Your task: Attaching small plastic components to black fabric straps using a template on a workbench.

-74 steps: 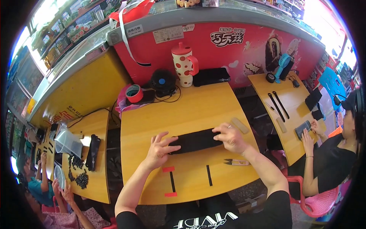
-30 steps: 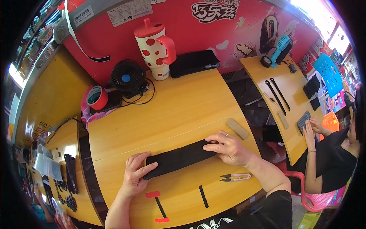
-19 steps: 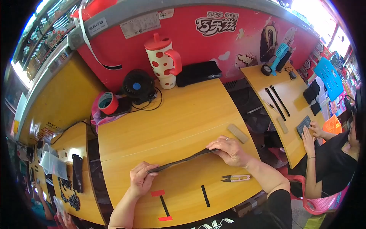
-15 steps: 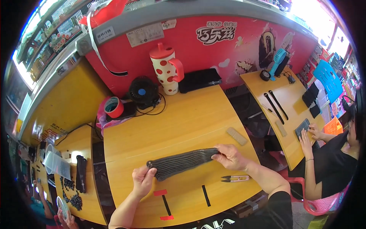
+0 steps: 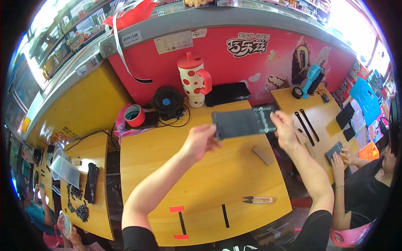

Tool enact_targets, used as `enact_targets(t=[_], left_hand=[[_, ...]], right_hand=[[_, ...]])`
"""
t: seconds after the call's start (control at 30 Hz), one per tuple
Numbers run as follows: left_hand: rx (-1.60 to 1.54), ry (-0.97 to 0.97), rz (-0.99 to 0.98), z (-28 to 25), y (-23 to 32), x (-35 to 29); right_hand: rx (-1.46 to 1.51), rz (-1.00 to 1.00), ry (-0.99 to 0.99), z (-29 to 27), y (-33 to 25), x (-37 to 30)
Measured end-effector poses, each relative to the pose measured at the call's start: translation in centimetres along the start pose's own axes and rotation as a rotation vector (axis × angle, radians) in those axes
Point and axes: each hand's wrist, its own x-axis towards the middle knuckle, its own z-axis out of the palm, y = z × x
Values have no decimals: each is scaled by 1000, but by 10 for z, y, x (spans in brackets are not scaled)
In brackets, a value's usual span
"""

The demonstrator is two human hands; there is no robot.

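Both my hands hold up a flat bundle of dark straps [image 5: 240, 123], lined up side by side, above the far part of the table. Small white marks run down its right end. My left hand [image 5: 199, 142] pinches the left end, some fingers loose below it. At the right end, my right hand [image 5: 285, 130] grips the edge between thumb and fingers. Thread snips [image 5: 258, 200] with a pale pink handle lie near the front right of the table [image 5: 159, 180]. Black strips [image 5: 225, 216] are stuck on the tabletop, one with red tape [image 5: 177, 208] at its ends.
A brown flat block [image 5: 262, 155] lies at right. Along the back stand a black fan [image 5: 166, 100], a red-spotted tumbler [image 5: 192, 81], a red tape roll [image 5: 135, 116] and a black case [image 5: 228, 93]. A co-worker's hands [image 5: 338, 159] work at the right table.
Both hands have lifted the bundle up and away, toward the right and the back. It now shows a flatter face with white marks. The view has shifted slightly.
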Motion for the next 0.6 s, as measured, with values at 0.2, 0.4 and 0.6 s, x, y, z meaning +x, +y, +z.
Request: enact_targets(t=[0.2,0.4,0.6], left_hand=[[-216,97,191,-2,-3,114],[-179,416,207,-14,-6,154],[-114,532,196,-17,-4,169]], right_hand=[[-157,-254,55,11,1,107],[-205,-269,88,44,24,170],[-211,-274,62,43,62,209]])
